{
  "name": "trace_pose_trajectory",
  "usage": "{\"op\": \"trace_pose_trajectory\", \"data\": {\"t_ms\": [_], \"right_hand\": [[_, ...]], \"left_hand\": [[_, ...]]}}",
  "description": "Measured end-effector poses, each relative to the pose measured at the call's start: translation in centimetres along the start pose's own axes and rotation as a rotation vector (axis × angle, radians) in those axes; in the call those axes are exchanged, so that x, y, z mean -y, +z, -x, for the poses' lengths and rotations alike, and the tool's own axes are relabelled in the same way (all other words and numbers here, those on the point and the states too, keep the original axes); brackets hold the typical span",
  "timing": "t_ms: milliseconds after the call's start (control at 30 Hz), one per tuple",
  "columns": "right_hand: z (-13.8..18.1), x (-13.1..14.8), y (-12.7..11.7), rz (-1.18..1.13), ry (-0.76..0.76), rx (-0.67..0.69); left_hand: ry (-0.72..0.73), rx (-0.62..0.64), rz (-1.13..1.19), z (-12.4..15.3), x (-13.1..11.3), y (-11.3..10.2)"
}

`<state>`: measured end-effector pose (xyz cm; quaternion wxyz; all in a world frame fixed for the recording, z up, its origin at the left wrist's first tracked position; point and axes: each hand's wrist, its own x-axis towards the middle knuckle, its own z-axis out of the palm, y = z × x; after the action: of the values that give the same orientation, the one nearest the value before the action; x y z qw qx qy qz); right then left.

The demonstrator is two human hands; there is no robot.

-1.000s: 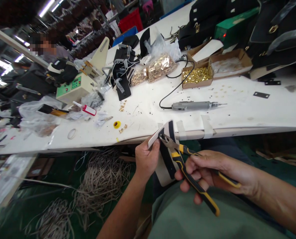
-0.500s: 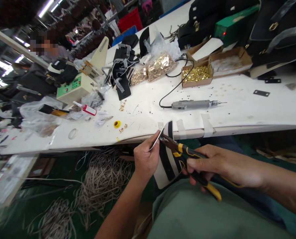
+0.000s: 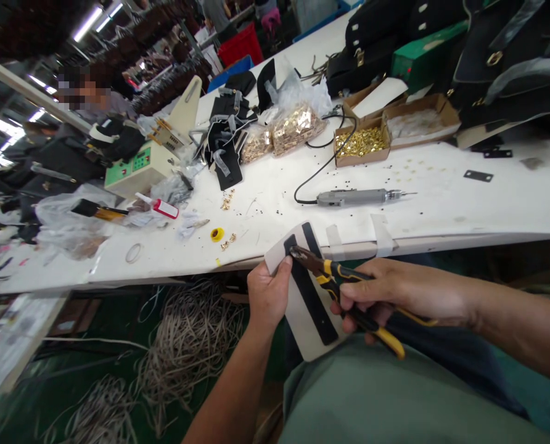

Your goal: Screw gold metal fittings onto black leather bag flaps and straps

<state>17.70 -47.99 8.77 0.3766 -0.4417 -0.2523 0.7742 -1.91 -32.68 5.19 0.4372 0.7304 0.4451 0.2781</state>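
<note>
My left hand (image 3: 269,296) grips the left edge of a flat off-white panel (image 3: 303,330) with black strips along it; the thumb lies on its face. The panel is tilted over my lap, its top end near the table edge. My right hand (image 3: 372,293) is closed round the yellow-and-black handles of a pair of pliers (image 3: 309,262). The plier jaws are at the upper end of one black strip (image 3: 314,302), close to my left thumb. Whether the jaws pinch anything there is too small to tell.
On the white table (image 3: 266,231) lie a grey electric screwdriver (image 3: 353,197), a box of gold fittings (image 3: 361,145), bagged metal parts (image 3: 298,129), a yellow ring (image 3: 217,234) and a red-labelled bottle (image 3: 164,208). Piled cord (image 3: 192,339) covers the floor at left. A person (image 3: 94,98) is at far left.
The panel has turned from nearly edge-on at its upper part to show its face with the black strips. Both hands stay on their things; the pliers have shifted slightly left.
</note>
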Motion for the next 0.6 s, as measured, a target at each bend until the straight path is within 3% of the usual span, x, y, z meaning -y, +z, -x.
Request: {"op": "trace_pose_trajectory", "data": {"t_ms": [100,200,600], "right_hand": [[-0.2,-1.3,0.2,-0.313,-0.048,0.088],[-0.4,-2.3,0.7,-0.460,-0.073,0.134],[-1.3,-4.4,1.6,-0.669,-0.164,0.216]], "left_hand": [[-0.033,-0.002,0.117,0.1,0.1,0.2],[-0.027,-0.005,0.118,0.2,-0.3,0.3],[0.018,0.004,0.075,0.5,-1.1,0.0]]}}
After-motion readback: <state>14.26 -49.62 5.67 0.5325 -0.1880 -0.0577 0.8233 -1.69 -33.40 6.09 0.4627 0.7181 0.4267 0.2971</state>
